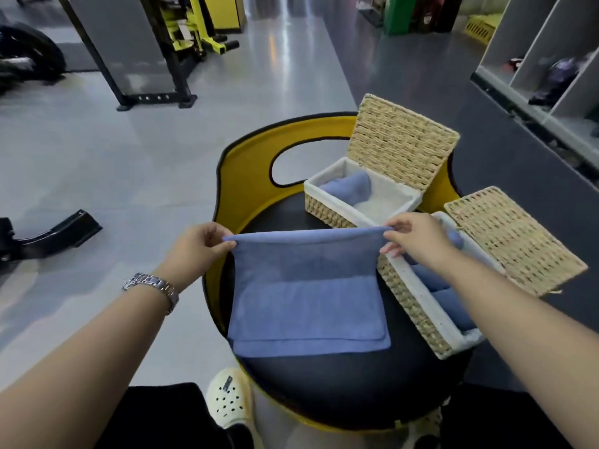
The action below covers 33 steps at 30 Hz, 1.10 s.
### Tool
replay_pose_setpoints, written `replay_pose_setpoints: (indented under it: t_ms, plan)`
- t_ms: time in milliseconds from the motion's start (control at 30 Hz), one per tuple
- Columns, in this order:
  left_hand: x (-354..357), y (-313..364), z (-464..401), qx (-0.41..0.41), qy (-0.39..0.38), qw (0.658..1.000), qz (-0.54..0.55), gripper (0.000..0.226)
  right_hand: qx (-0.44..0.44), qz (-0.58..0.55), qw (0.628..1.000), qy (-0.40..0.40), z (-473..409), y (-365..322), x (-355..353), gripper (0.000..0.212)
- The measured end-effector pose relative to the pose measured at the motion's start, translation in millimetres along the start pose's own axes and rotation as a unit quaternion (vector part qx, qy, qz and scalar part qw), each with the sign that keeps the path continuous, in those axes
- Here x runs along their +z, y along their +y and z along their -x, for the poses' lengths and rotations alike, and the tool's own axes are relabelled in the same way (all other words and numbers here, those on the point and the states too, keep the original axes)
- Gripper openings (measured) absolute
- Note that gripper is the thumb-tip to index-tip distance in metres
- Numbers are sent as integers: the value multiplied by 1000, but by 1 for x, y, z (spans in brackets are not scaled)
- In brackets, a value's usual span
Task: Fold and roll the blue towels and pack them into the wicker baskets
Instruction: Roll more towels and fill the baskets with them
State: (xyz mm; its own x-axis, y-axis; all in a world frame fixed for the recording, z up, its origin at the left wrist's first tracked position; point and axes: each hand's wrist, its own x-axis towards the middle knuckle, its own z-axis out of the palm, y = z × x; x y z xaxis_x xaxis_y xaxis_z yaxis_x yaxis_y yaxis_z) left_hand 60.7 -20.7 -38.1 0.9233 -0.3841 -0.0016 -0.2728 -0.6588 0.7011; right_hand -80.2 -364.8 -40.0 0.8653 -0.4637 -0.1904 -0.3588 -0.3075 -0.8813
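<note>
The left hand [197, 246] and the right hand [418, 238] each pinch one top corner of the blue towel [308, 299], lifting its far edge between them. The near part of the towel lies folded on the round black seat [340, 377], just beside the near wicker basket [418, 306] at the seat's right edge. The far basket [327, 210] holds one rolled towel [350, 187].

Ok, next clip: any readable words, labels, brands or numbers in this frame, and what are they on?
No text can be read in this frame.
Small dark tag on the cream clog: too small to read.
Face of the wristwatch on the left wrist: turned away, nothing legible.
Blue towel, both wicker baskets and their lids: no labels visible.
</note>
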Motion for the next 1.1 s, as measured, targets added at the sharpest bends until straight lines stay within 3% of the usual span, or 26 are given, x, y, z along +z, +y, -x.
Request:
replay_pose_setpoints:
  t_ms: [133, 367, 533, 633, 733, 900, 1000, 1100]
  plan:
    - [-2, -7, 33, 34, -43, 997, -58, 12, -12, 13, 1000, -1, 23, 12, -2, 18]
    - [16, -36, 94, 89, -117, 961, -236, 20, -122, 199, 972, -30, 87, 58, 9, 24]
    - [39, -51, 105, 113, -147, 926, -329, 10, -148, 344, 918, -134, 95, 89, 21, 32]
    - [50, -54, 111, 86, -214, 917, -326, 31, -138, 426, 864, -232, 100, 103, 30, 42]
    - [56, -55, 109, 60, -238, 916, -318, 49, -154, 469, 834, -247, 100, 103, 35, 49]
    - [63, -52, 105, 34, -224, 923, -310, 34, -149, 533, 810, -194, 95, 85, 49, 34]
    - [65, -45, 104, -9, -167, 931, -324, 26, -165, 529, 818, -154, 82, 64, 69, 31]
    - [66, -42, 102, -86, -145, 928, -333, 27, -167, 486, 842, -165, 71, 46, 98, 37]
